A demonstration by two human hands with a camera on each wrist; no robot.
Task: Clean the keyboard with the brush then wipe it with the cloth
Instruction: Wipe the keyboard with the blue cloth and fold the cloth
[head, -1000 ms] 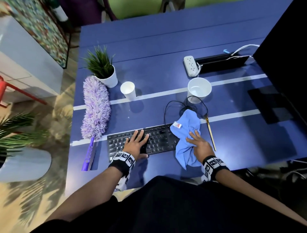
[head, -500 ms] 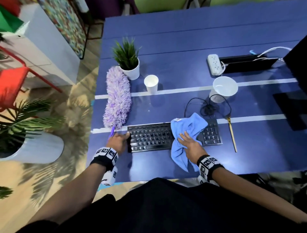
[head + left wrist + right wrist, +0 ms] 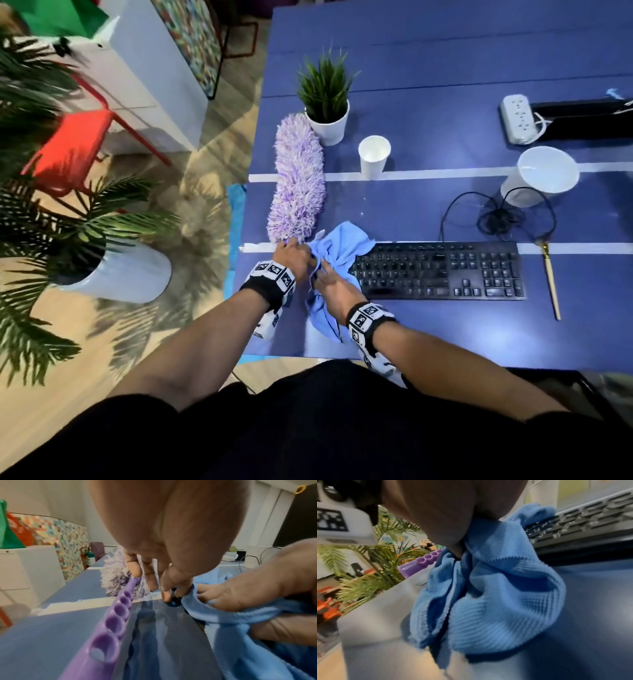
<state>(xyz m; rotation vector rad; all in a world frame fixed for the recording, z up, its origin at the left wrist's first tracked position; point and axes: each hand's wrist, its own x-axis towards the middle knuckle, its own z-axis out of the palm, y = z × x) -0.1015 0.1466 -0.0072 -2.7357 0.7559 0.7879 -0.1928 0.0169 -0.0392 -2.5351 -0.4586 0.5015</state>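
Note:
The black keyboard [image 3: 438, 270] lies on the blue table [image 3: 445, 335]. A light blue cloth [image 3: 342, 240] is bunched over its left end. My right hand [image 3: 334, 289] grips the cloth [image 3: 496, 588] and presses it on the keys [image 3: 582, 520]. At the keyboard's left corner, the thumb and a finger of my left hand [image 3: 294, 255] pinch the dark edge [image 3: 173, 599]. Right of the keyboard lies a thin wooden-handled brush [image 3: 550, 284], untouched.
A purple fluffy duster [image 3: 298, 181] lies just left of my left hand, with its handle [image 3: 113, 628] running toward me. Behind are a potted plant [image 3: 325, 102], a paper cup [image 3: 374, 157], a white bowl [image 3: 544, 174], a coiled cable [image 3: 496, 219] and a power strip [image 3: 519, 118].
My right hand slid the cloth leftward along the keyboard to its left end. The left hand left the keys and took the keyboard's left corner. The view swung left.

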